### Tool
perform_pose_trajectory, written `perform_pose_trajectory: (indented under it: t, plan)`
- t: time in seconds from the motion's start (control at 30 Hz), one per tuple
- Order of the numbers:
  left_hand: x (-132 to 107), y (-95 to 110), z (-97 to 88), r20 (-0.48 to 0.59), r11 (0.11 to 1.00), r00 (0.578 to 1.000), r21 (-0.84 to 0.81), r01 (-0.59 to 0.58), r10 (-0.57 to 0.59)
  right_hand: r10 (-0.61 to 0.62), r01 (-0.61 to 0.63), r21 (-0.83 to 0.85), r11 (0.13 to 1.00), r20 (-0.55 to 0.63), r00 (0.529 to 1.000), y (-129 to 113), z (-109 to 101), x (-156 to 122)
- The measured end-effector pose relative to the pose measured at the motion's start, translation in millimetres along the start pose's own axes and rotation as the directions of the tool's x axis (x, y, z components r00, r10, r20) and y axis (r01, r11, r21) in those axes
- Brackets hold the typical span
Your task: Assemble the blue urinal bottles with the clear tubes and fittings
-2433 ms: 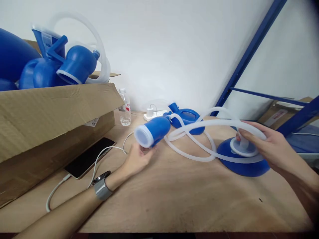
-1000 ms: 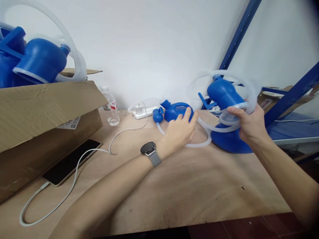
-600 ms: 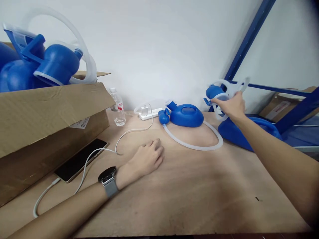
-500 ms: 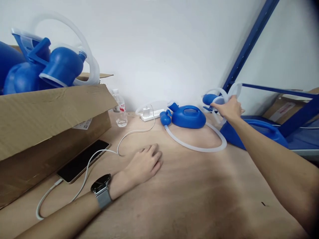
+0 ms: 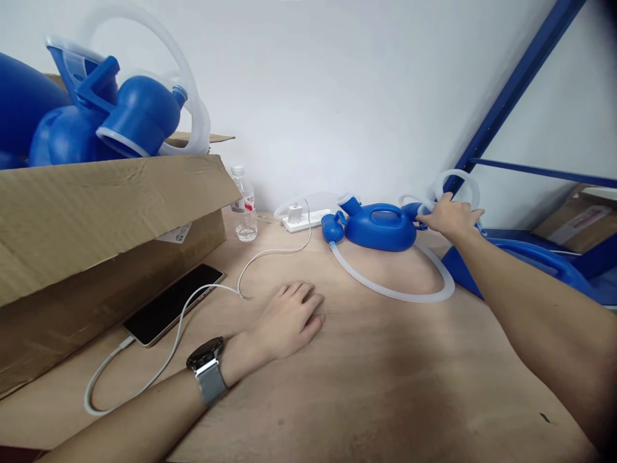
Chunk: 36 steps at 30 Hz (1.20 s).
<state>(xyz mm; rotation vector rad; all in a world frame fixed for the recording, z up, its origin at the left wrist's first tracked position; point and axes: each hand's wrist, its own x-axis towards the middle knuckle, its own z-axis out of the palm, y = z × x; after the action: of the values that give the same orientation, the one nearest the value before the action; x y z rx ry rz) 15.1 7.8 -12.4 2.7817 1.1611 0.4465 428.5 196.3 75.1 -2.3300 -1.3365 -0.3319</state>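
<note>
My left hand (image 5: 288,319) lies flat on the wooden table (image 5: 366,373), fingers apart, holding nothing; a watch is on its wrist. My right hand (image 5: 450,217) reaches far back and rests closed on a blue cup with a coiled clear tube (image 5: 457,183), set down behind the blue flat container (image 5: 380,226). From a small blue cup (image 5: 331,227) beside that container, another clear tube (image 5: 393,289) loops over the table. A second blue container (image 5: 525,260) lies under my right forearm.
A cardboard box (image 5: 96,225) at left holds several blue cups and tubes (image 5: 130,116). A phone (image 5: 173,303) with a white cable lies in front of it. A water bottle (image 5: 243,206) and a power strip (image 5: 303,222) stand by the wall. Blue shelf frame (image 5: 511,96) at right.
My right hand has carried the blue cup and coiled tube up off the right container and lowered it behind the flat container. My left hand let go of the cup and came back flat on the table.
</note>
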Motion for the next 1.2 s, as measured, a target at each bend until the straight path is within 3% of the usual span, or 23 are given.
perform_pose_trajectory:
  t: [0.13, 0.27, 0.37, 0.6, 0.67, 0.77, 0.9, 1.07, 1.2]
  plan:
    - [-0.2, -2.0, 0.8, -0.008, 1.0, 1.0, -0.026, -0.006, 0.006, -0.05, 0.051, 0.003, 0.999, -0.084, 0.995, 7.2, 6.4, -4.6]
    - [-0.1, -1.9, 0.2, -0.002, 1.0, 1.0, -0.028, -0.005, 0.005, -0.242, 0.233, -0.07, 0.97, -0.198, 0.95, 16.8, 10.4, -20.5]
    - [-0.3, -1.8, -0.2, -0.004, 0.999, 1.0, -0.032, -0.007, 0.006, -0.363, 0.341, -0.139, 0.93, -0.185, 0.913, 24.2, 14.6, -32.2]
    - [-0.2, -2.2, -0.6, 0.006, 1.0, 1.0, -0.022, 0.001, -0.001, -0.329, 0.307, -0.143, 0.941, -0.18, 0.927, 17.1, 12.4, -39.3]
    - [-0.3, -2.3, -0.4, 0.008, 1.0, 1.0, -0.021, -0.002, 0.002, -0.378, 0.363, -0.125, 0.923, -0.123, 0.918, 3.0, 6.7, -39.1]
    - [-0.7, -2.5, 0.2, 0.005, 1.0, 1.0, -0.024, -0.005, 0.005, -0.508, 0.511, -0.113, 0.852, 0.056, 0.859, -27.2, 2.2, -40.7]
    - [-1.1, -3.3, 1.3, -0.013, 0.999, 1.0, -0.034, -0.009, 0.009, -0.522, 0.545, -0.065, 0.836, 0.212, 0.826, -67.4, 7.7, -46.6]
    - [-0.6, -3.3, 0.6, -0.012, 0.998, 1.0, -0.056, 0.007, -0.008, -0.549, 0.572, -0.066, 0.818, 0.212, 0.809, -90.1, 3.2, -57.0]
    - [-0.7, -1.8, -0.1, -0.002, 0.992, 0.997, -0.101, 0.071, -0.071, -0.614, 0.646, -0.021, 0.763, 0.29, 0.734, -92.0, -19.4, -70.8]
